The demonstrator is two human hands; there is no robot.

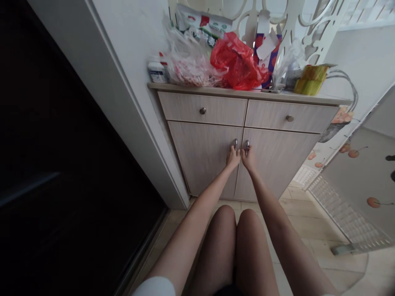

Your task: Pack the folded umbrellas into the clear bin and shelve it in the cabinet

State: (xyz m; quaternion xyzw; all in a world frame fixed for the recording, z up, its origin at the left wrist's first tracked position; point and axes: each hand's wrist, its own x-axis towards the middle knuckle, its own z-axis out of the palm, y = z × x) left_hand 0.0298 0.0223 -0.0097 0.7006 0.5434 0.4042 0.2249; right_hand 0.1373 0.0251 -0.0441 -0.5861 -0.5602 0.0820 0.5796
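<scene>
A pale wood-grain cabinet stands in front of me, its left door (203,152) and right door (274,158) both closed. My left hand (233,157) has its fingers around the metal handle (235,144) of the left door. Close beside it, my right hand (248,158) grips the matching handle (247,144) on the right door. Above the doors, the left drawer (182,107) and right drawer (308,117) are pushed in, each with a round knob. The lower part of both handles is hidden by my fingers.
A red plastic bag (236,61), a clear bag (193,61), a white bottle (157,72) and a yellow package (311,80) crowd the cabinet top (327,99). A dark door (61,164) lies on the left. A cherry-patterned panel (354,185) stands on the right.
</scene>
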